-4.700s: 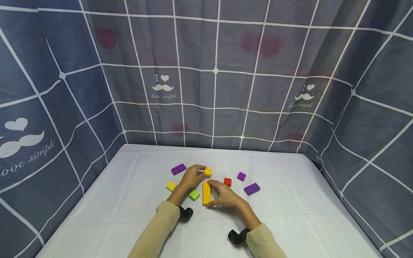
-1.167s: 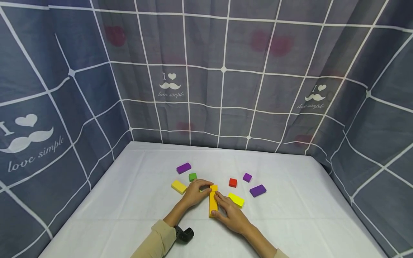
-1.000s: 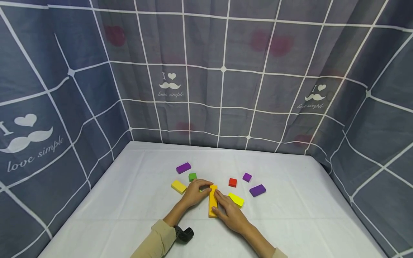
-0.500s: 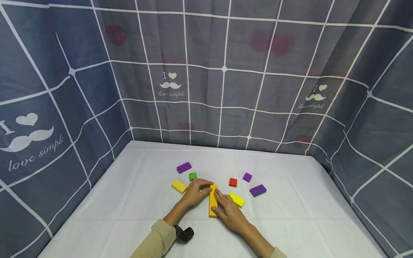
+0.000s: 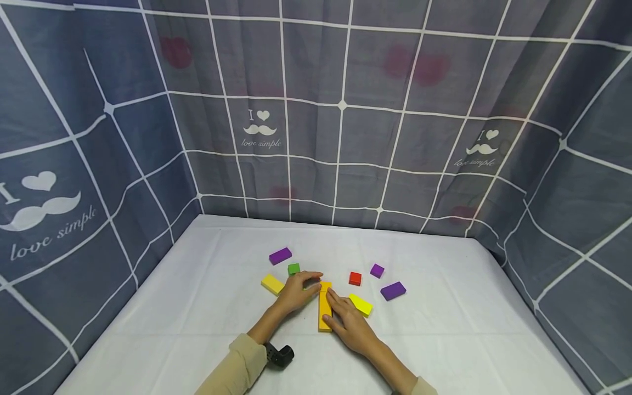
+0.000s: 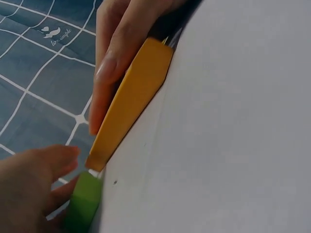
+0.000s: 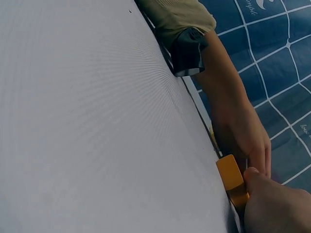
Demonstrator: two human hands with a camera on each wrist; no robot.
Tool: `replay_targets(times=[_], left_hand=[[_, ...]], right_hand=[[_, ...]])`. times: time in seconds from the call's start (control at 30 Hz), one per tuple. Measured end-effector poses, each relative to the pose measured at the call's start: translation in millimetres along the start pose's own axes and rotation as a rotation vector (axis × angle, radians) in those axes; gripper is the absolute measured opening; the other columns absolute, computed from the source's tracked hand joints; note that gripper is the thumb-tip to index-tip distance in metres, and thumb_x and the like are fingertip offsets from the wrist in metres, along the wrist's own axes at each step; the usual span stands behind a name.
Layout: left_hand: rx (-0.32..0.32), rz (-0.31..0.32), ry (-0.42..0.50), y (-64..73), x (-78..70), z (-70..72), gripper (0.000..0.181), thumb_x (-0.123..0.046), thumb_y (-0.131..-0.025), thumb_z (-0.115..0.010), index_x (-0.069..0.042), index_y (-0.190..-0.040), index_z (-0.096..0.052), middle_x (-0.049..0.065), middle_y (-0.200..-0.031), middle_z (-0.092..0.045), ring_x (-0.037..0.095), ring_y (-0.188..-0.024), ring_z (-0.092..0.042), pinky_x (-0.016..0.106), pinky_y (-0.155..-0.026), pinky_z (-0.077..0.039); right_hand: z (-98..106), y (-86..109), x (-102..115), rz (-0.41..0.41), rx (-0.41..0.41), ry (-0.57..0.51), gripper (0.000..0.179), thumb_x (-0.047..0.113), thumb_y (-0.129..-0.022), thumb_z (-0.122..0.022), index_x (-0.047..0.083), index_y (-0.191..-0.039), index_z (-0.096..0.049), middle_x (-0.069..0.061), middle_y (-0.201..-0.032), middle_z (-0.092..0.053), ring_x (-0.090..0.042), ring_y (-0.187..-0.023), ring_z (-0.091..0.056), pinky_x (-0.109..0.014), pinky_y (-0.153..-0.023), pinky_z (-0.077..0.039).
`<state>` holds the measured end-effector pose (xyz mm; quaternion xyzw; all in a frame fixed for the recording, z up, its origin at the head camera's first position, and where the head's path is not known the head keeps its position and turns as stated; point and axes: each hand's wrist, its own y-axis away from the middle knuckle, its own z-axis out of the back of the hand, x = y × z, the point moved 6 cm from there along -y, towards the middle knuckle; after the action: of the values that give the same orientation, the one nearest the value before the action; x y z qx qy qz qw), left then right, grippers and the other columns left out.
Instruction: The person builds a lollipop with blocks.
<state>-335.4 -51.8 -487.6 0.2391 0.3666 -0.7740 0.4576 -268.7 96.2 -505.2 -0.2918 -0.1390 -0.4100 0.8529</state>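
A long orange block [image 5: 323,312] lies on the white table with a small yellow-orange block [image 5: 326,285] end to end at its far end. My right hand [image 5: 354,328] lies along the right side of the long block, its extended fingers and thumb touching it. My left hand [image 5: 295,292] is just left of the small block, thumb and forefinger parted with a gap between them. In the left wrist view, the left fingertips are apart from the orange block [image 6: 133,99], and a green block [image 6: 85,201] sits beside that hand, mostly hidden by it in the head view.
Left of the hands lie a purple block [image 5: 280,255], a green cube [image 5: 293,269] and a yellow block [image 5: 272,284]. To the right are a red cube [image 5: 355,278], a small purple block [image 5: 377,271], another purple block [image 5: 393,291] and a bright yellow block [image 5: 361,305]. A gridded curtain [image 5: 306,131] surrounds the table.
The small yellow-orange block has come against the long block's far end. My left fingers have just parted from it. My right thumb has slid from the near end onto the long block.
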Motion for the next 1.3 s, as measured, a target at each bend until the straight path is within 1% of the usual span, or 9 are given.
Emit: replay_targets(times=[0.1,0.23,0.4,0.5,0.6,0.77,0.9,1.07,1.3], left_hand=[[-0.043,0.015,0.044,-3.1,-1.6,10.5,0.029,-0.018,-0.089,-0.063,-0.009,-0.116,-0.064,0.004,-0.108,-0.065,0.021,-0.102,-0.059,0.04,-0.089,-0.047],[-0.152,-0.022,0.076,-5.7,-2.7,38.3,0.025,-0.015,-0.087,-0.065,-0.01,-0.111,-0.067,0.003,-0.105,-0.066,0.021,-0.098,-0.059,0.041,-0.086,-0.049],[-0.23,-0.047,0.053,-0.7,14.3,79.2,0.025,-0.013,-0.085,-0.067,-0.007,-0.109,-0.067,0.006,-0.106,-0.065,0.028,-0.097,-0.059,0.048,-0.083,-0.048],[-0.187,-0.007,0.048,4.4,30.6,96.8,0.029,-0.017,-0.086,-0.066,-0.005,-0.112,-0.066,0.009,-0.111,-0.064,0.032,-0.101,-0.058,0.049,-0.086,-0.047],[-0.097,0.061,0.056,10.4,46.1,106.8,0.031,-0.019,-0.088,-0.064,-0.005,-0.115,-0.064,0.011,-0.115,-0.062,0.033,-0.106,-0.056,0.048,-0.09,-0.046],[0.074,0.172,0.078,20.1,69.6,109.0,0.032,-0.017,-0.091,-0.059,-0.002,-0.119,-0.061,0.013,-0.118,-0.061,0.031,-0.111,-0.054,0.045,-0.094,-0.044],[0.174,0.216,0.097,25.5,79.6,104.7,0.038,-0.018,-0.09,-0.06,-0.002,-0.124,-0.057,0.012,-0.123,-0.058,0.029,-0.117,-0.05,0.044,-0.099,-0.039],[0.204,0.216,0.097,30.6,82.6,102.1,0.047,-0.018,-0.081,-0.071,-0.006,-0.125,-0.058,0.014,-0.13,-0.052,0.034,-0.126,-0.04,0.048,-0.103,-0.032],[0.148,0.22,0.046,32.1,88.4,103.2,0.043,-0.015,-0.075,-0.076,-0.011,-0.117,-0.065,0.017,-0.131,-0.051,0.034,-0.124,-0.042,0.048,-0.101,-0.034]], right_hand=[[0,-0.2,-1,0.008,-0.008,0.0,0.057,0.039,-0.095,-0.048,0.001,-0.137,-0.041,-0.005,-0.146,-0.035,-0.016,-0.121,-0.043,-0.043,-0.1,-0.037],[0,-0.4,-1,0.008,-0.004,-0.005,0.057,0.04,-0.095,-0.047,0.001,-0.137,-0.041,-0.006,-0.145,-0.035,-0.016,-0.12,-0.044,-0.041,-0.098,-0.039],[-2,-0.3,-1,-0.002,0.011,-0.015,0.058,0.041,-0.095,-0.046,0.002,-0.138,-0.04,-0.005,-0.146,-0.034,-0.014,-0.121,-0.043,-0.039,-0.099,-0.039],[-1,-0.1,0,0.002,0.003,-0.005,0.058,0.04,-0.095,-0.046,0.002,-0.138,-0.041,-0.005,-0.146,-0.035,-0.015,-0.12,-0.043,-0.039,-0.099,-0.04],[0,-0.2,1,0.007,-0.009,-0.002,0.057,0.04,-0.095,-0.047,0.001,-0.137,-0.041,-0.006,-0.145,-0.035,-0.016,-0.121,-0.043,-0.041,-0.098,-0.04],[1,-0.4,1,-0.001,-0.009,-0.01,0.058,0.04,-0.095,-0.047,0.002,-0.137,-0.041,-0.004,-0.146,-0.035,-0.016,-0.122,-0.043,-0.041,-0.099,-0.039],[1,-1.0,1,-0.009,-0.006,-0.015,0.058,0.04,-0.095,-0.048,0.002,-0.137,-0.041,-0.003,-0.146,-0.034,-0.015,-0.121,-0.043,-0.041,-0.099,-0.039],[2,-0.7,1,-0.022,0.0,-0.038,0.058,0.04,-0.094,-0.049,0.002,-0.137,-0.041,-0.003,-0.146,-0.035,-0.015,-0.122,-0.042,-0.041,-0.1,-0.038],[2,-0.6,2,-0.013,-0.012,-0.051,0.058,0.038,-0.094,-0.051,0.001,-0.136,-0.042,-0.004,-0.145,-0.036,-0.015,-0.122,-0.042,-0.041,-0.1,-0.038]])
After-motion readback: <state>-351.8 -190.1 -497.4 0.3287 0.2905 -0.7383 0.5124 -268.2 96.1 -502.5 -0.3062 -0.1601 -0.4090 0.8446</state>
